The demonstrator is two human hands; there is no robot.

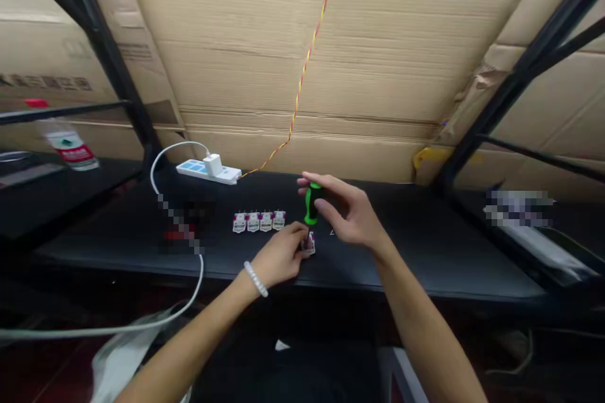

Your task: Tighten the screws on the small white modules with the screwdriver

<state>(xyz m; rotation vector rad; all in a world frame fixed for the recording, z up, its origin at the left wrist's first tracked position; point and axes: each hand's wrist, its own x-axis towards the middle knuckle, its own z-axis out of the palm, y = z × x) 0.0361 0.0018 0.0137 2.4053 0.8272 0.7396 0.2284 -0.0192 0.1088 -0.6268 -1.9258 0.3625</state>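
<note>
My right hand [348,209] grips a green-and-black screwdriver [311,204] by its handle, thumb on one side and fingers at the top. The screwdriver stands nearly upright, its shaft pointing down at a small white-and-purple part [309,244] on the black table. Whether the tip sits in a screw is too small to tell. My left hand [282,255], with a pale bracelet on the wrist, pinches that part from the left and hides some of it. Several similar white-and-purple parts [259,221] stand in a row to the left, thin pins pointing up. Tiny metal bits [332,232] lie right of the screwdriver.
A white power strip [189,167] with a plugged-in charger [213,165] lies at the back left. Its white cable [152,170] loops over the table's front edge. Cardboard [378,44] walls the back; black metal posts [496,107] stand at both sides. A bottle [70,146] is far left.
</note>
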